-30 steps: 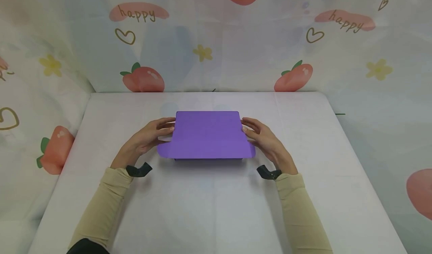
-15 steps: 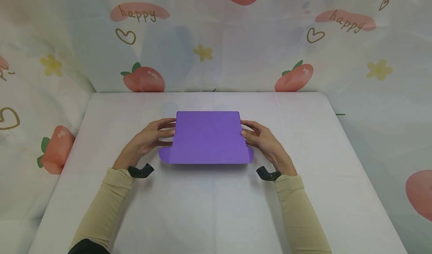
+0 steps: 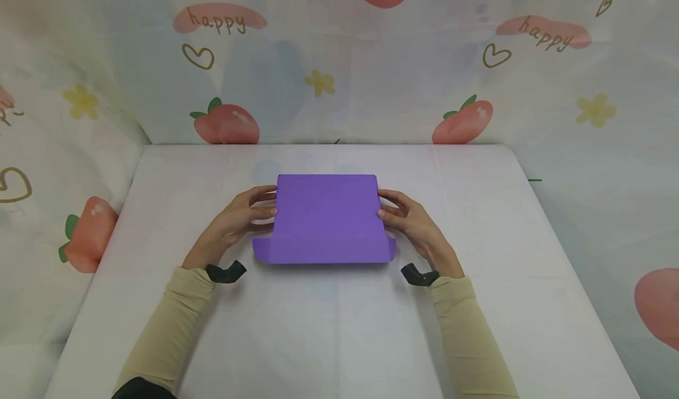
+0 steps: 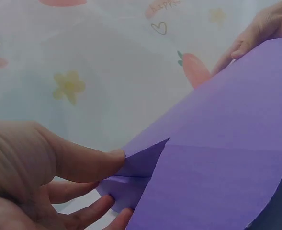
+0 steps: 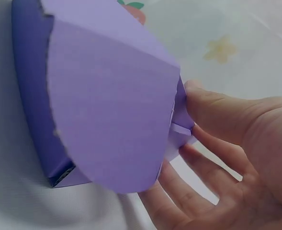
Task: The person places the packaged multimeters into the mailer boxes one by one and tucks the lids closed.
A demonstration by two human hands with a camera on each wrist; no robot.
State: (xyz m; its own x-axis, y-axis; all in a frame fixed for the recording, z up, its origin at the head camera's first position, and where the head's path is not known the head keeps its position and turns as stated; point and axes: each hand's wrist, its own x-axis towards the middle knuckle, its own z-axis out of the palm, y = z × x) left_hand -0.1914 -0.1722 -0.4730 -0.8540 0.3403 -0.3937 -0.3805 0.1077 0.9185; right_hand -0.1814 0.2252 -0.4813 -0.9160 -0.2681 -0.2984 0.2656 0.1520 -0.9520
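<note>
Head view: your left hand [image 3: 236, 219] and right hand [image 3: 411, 219] sit at either side of the purple cardboard box [image 3: 326, 217], mid-table [image 3: 477, 210], fingers curled in against its side edges. Lid lies over the top, side tabs sticking out at the near corners.

Left wrist view: your thumb [image 4: 83, 165] and fingers pinch a folded side flap [image 4: 143, 160].

Right wrist view: thumb [image 5: 217, 112] and fingers clamp the box's side flap [image 5: 179, 129] under the lid.
</note>
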